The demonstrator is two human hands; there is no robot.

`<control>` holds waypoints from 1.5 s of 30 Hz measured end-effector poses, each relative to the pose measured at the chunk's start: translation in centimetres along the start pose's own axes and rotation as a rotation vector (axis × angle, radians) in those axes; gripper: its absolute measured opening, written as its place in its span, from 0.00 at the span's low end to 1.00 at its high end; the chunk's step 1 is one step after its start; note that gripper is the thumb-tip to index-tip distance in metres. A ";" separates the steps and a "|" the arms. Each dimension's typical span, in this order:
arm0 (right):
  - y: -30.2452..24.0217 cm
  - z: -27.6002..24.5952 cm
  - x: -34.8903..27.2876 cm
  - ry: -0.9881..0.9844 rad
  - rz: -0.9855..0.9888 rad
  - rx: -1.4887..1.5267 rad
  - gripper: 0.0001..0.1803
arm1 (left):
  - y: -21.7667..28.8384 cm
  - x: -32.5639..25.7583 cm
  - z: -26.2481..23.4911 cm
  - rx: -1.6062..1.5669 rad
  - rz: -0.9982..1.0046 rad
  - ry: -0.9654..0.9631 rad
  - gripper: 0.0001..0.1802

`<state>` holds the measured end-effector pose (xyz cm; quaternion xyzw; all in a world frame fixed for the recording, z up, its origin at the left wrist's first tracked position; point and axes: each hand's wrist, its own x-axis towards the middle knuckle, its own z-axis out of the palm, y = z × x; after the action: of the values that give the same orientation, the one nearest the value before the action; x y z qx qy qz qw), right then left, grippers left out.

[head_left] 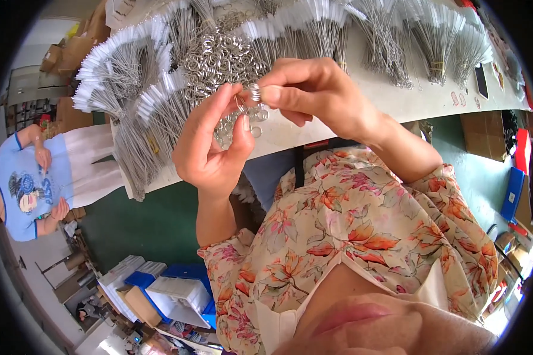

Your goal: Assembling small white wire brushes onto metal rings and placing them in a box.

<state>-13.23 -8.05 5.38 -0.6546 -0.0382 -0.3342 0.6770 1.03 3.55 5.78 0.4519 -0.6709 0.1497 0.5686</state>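
Above the near edge of the table, my two hands almost meet at the fingertips. My left hand (pixel 207 148) is closed, thumb and forefinger pinching a small metal ring (pixel 241 105). Between the thumb and fingers of my right hand (pixel 323 97) is a short stack of metal rings (pixel 255 93), held close to the ring on the left. Behind the fingers lies a heap of shiny metal rings (pixel 219 62), with a few loose ones just beneath my hands. How the ring and the stack touch is too small to tell.
Bundles of thin wire-stemmed brushes (pixel 118 71) with white bristles surround the heap and line the far side of the table (pixel 361 100). A phone (pixel 481 81) lies at the right. Another person (pixel 35 177) stands at the left. Blue and white crates (pixel 180 296) are on the floor.
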 end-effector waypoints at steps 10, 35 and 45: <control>-1.0 -1.5 2.2 -0.081 0.081 -0.136 0.08 | -1.1 2.4 -0.1 -0.195 -0.164 -0.150 0.19; 8.6 -8.0 -1.1 0.260 -0.185 -1.004 0.06 | -25.1 -5.8 -31.0 1.518 -0.806 -0.424 0.17; 12.4 -11.8 9.1 0.276 0.449 -1.329 0.17 | -24.3 -5.8 -28.1 1.451 -0.887 -0.208 0.13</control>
<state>-4.55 -23.51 -2.45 -0.8725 0.3953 -0.2189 0.1858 37.23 12.86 1.60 0.9361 -0.2188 0.2634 0.0801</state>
